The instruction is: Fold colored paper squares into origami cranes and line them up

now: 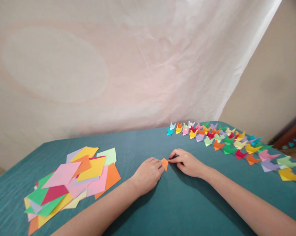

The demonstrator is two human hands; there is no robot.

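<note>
A small folded piece of orange paper (165, 164) lies on the teal tablecloth (187, 209) between my two hands. My left hand (149, 173) rests on the cloth, its fingers close together and their tips on the paper's left edge, pressing it down. From the other side, my right hand (186, 163) points a fingertip at the paper's right edge. Whether that tip touches it I cannot tell. The right hand's fingers are bent and somewhat apart, with nothing visible between them.
At left lies a loose pile of coloured paper sheets (61, 175). Rows of folded paper birds (219, 145) in many colours stand along the table's right side. Behind the table hangs a pale cloth (138, 65). A dark brown object (291, 132) shows beyond the right edge.
</note>
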